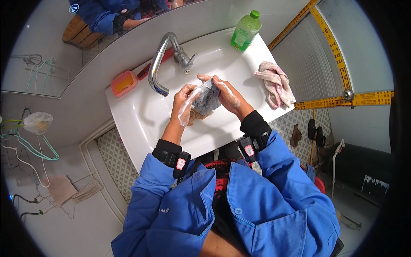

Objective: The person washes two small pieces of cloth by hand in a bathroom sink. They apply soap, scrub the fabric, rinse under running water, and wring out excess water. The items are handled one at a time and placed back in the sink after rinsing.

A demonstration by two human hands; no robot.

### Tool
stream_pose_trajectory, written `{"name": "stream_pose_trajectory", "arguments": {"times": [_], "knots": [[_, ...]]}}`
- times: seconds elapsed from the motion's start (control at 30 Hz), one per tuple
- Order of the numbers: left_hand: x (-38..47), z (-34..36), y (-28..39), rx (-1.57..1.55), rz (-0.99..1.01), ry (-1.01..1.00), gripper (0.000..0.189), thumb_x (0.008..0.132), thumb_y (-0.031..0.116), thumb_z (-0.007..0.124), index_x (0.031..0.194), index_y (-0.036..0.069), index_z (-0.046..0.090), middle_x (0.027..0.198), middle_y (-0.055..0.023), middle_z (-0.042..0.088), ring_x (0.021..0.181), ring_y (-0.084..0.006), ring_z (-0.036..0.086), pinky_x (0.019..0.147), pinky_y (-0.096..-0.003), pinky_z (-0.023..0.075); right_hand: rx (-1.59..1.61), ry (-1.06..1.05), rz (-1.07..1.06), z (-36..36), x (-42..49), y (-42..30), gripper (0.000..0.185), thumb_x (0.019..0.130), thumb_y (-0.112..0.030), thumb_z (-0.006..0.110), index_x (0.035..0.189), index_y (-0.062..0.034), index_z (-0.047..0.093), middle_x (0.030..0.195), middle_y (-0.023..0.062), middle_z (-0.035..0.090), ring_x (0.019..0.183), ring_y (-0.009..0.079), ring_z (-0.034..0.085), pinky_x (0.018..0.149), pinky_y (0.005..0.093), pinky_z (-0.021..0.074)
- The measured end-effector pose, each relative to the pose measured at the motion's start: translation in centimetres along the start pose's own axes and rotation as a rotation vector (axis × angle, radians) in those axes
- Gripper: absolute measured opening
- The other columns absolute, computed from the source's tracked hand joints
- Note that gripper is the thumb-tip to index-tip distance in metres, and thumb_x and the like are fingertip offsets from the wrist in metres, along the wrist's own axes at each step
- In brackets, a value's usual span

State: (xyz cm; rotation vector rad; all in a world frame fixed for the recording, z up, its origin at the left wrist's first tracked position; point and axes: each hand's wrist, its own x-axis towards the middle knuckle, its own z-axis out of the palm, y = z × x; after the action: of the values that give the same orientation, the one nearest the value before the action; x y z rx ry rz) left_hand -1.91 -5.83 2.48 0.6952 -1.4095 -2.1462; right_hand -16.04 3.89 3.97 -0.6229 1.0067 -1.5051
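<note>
Between my two soapy hands is a bunched grey cloth, wet-looking, with white suds along its upper edge. My left hand grips it from the left, and foam coats the thumb side. On the opposite side my right hand grips it, fingers towards the tap and lather over the thumb. Both hands are above the basin of a white washbasin. Below the grey cloth a tan cloth lies in the basin, partly hidden. The chrome tap curves over the basin to the left of my hands; no water is seen running.
A pink soap dish with an orange bar and a red brush sit at the back left rim. A green bottle stands at the back right corner. A pinkish towel lies on the right rim. Beyond it is a taped glass door.
</note>
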Motion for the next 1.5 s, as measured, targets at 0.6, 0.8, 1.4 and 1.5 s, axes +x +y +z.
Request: {"name": "stream_pose_trajectory", "arguments": {"times": [0.6, 0.8, 1.4, 1.5], "knots": [[0.3, 1.3, -5.0, -0.666, -0.509, 0.161, 0.044, 0.093, 0.042, 0.039, 0.121, 0.008, 0.045, 0.116, -0.0068, 0.051, 0.11, -0.0193, 0.049, 0.091, -0.0341, 0.0429, -1.232, 0.524, -0.518, 4.3, 1.8, 2.4, 0.035, 0.082, -0.036, 0.058, 0.059, -0.0098, 0.052, 0.056, 0.0088, 0.053, 0.049, 0.0287, 0.052, 0.046, 0.0349, 0.0405], [0.0, 0.0, -5.2, -0.847, -0.517, -0.005, 0.041, 0.095, 0.041, 0.036, 0.117, 0.008, 0.048, 0.111, -0.0058, 0.054, 0.105, -0.021, 0.052, 0.089, -0.0341, 0.0439, -1.14, 0.337, -0.49, 3.2, 2.9, 5.5, 0.034, 0.084, -0.037, 0.054, 0.067, -0.009, 0.059, 0.062, 0.011, 0.058, 0.056, 0.0324, 0.055, 0.053, 0.0403, 0.0428], [-2.0, -1.9, -2.5, -0.607, -0.544, 0.09, 0.053, 0.088, 0.045, 0.05, 0.123, 0.004, 0.044, 0.121, -0.0117, 0.051, 0.113, -0.0269, 0.049, 0.095, -0.0441, 0.04, 0.067, 0.12, -0.008, 0.1, 0.8, 5.0, 0.032, 0.089, -0.04, 0.052, 0.088, -0.0075, 0.052, 0.08, -0.005, 0.048, 0.072, 0.0064, 0.045, 0.064, 0.0223, 0.0403], [-1.4, -1.4, -4.6, -0.568, -0.525, 0.081, 0.045, 0.092, 0.039, 0.045, 0.127, 0.01, 0.042, 0.122, -0.0065, 0.051, 0.113, -0.0223, 0.049, 0.094, -0.0399, 0.0412, -0.363, 0.283, -0.246, 3.0, 0.9, 5.5, 0.038, 0.087, -0.042, 0.053, 0.081, -0.0042, 0.054, 0.071, 0.0067, 0.057, 0.064, 0.0151, 0.054, 0.061, 0.0274, 0.0443]]}}
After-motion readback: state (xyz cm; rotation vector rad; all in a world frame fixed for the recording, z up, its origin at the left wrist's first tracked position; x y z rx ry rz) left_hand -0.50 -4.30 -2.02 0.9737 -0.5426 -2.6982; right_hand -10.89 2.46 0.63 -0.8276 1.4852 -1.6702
